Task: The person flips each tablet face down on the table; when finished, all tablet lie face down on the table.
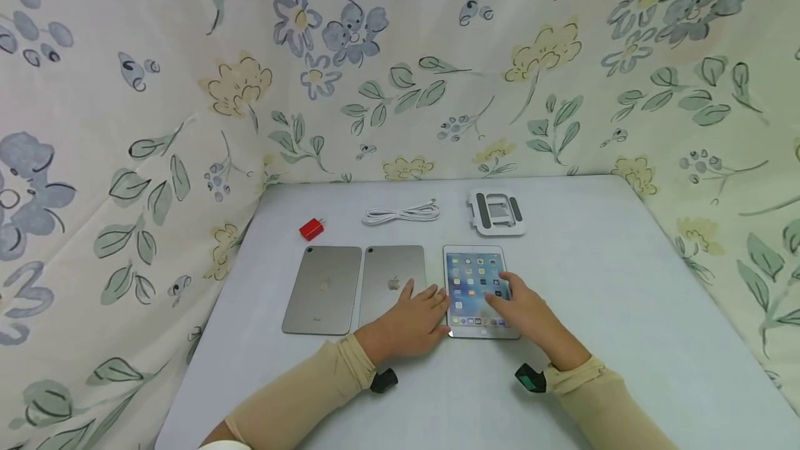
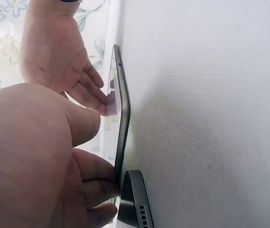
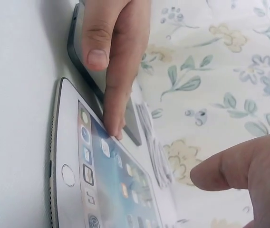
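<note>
A white tablet lies face up, its lit screen showing rows of app icons. My left hand is at its left side, with fingertips right at the edge, partly covering the silver tablet next to it. My right hand is at the opposite edge, thumb out over the screen; in the right wrist view that thumb stands apart from the glass. Two tablets lie face down in a row to the left: a grey one and the silver one with an apple logo.
Behind the tablets are a red plug adapter, a coiled white cable and a white folding stand with dark pads. The white table is backed by a floral cloth. Black straps sit at both wrists.
</note>
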`<state>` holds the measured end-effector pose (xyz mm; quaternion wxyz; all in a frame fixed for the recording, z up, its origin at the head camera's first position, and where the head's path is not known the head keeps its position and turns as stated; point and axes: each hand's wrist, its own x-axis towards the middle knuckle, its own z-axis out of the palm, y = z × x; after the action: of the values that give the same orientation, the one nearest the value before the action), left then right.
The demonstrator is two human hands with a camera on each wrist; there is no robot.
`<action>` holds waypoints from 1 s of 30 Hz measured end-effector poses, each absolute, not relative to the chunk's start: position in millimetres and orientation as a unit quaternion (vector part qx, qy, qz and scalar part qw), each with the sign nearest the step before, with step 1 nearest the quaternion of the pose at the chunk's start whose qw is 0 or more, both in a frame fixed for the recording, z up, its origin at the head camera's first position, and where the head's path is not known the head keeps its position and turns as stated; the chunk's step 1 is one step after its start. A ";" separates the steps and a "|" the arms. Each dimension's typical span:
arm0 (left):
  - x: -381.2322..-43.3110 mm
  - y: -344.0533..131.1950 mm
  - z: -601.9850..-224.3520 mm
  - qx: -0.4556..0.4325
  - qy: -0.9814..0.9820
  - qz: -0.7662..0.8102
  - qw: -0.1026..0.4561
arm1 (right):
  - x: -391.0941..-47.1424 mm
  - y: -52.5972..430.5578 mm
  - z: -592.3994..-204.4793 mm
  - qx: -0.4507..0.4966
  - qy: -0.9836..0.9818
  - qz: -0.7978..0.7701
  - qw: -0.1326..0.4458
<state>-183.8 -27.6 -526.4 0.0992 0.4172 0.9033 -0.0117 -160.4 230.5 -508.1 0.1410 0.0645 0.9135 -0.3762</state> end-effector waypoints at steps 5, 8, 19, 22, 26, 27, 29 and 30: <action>-183.5 -26.0 -526.3 0.415 0.904 -0.007 0.104 | -161.3 229.6 -507.5 0.079 0.902 -0.399 0.143; -183.9 -24.4 -527.1 0.412 0.905 -0.007 0.103 | -161.5 228.9 -507.5 0.088 0.894 -0.415 0.143; -185.1 -20.2 -524.0 0.404 0.910 -0.011 0.093 | -153.5 227.2 -500.0 0.078 0.890 -0.432 0.125; -185.1 -20.2 -523.5 0.402 0.911 -0.004 0.092 | -149.8 228.1 -493.5 0.072 0.885 -0.444 0.122; -185.2 -19.9 -524.1 0.401 0.912 0.000 0.086 | -143.4 227.9 -484.7 0.062 0.874 -0.469 0.111; -185.3 -19.6 -524.0 0.401 0.912 0.001 0.085 | -141.4 227.1 -482.5 0.058 0.872 -0.474 0.105; -185.4 -19.3 -523.3 0.400 0.913 0.002 0.085 | -137.5 225.1 -477.3 0.050 0.869 -0.484 0.095; -185.3 -19.1 -522.8 0.399 0.913 0.003 0.085 | -135.5 223.9 -474.9 0.044 0.868 -0.487 0.089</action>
<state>-185.3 -19.1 -522.8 0.0852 0.3995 0.9128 0.0025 -135.5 223.9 -474.9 0.0891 0.0440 0.8676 -0.4871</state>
